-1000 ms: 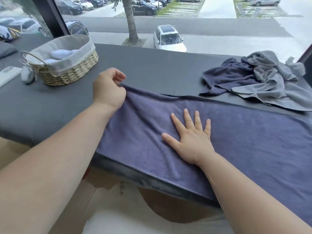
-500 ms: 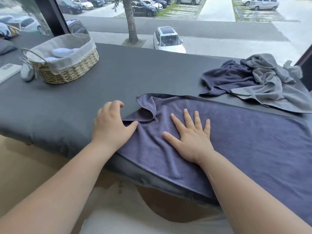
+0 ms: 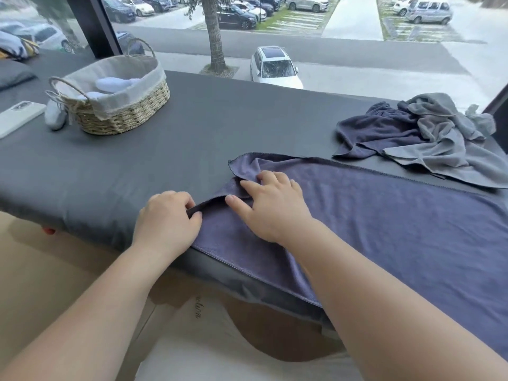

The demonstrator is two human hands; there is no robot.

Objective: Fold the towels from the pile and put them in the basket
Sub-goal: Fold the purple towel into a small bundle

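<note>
Corners gathered on towel (image 3: 384,229)
Left hand (image 3: 167,218) pinches the edge, right hand (image 3: 272,207) curls fingers on bunched cloth; I'd lift both level.

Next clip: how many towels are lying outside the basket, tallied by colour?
Dark blue towels: 2 (spread towel, pile towel)
Grey towels: at least 1 (grey bundle, too bunched to separate)
Total: at least 3

Napped matt cloth towel (image 3: 384,229), coarse woven straw basket (image 3: 123,116)
</note>
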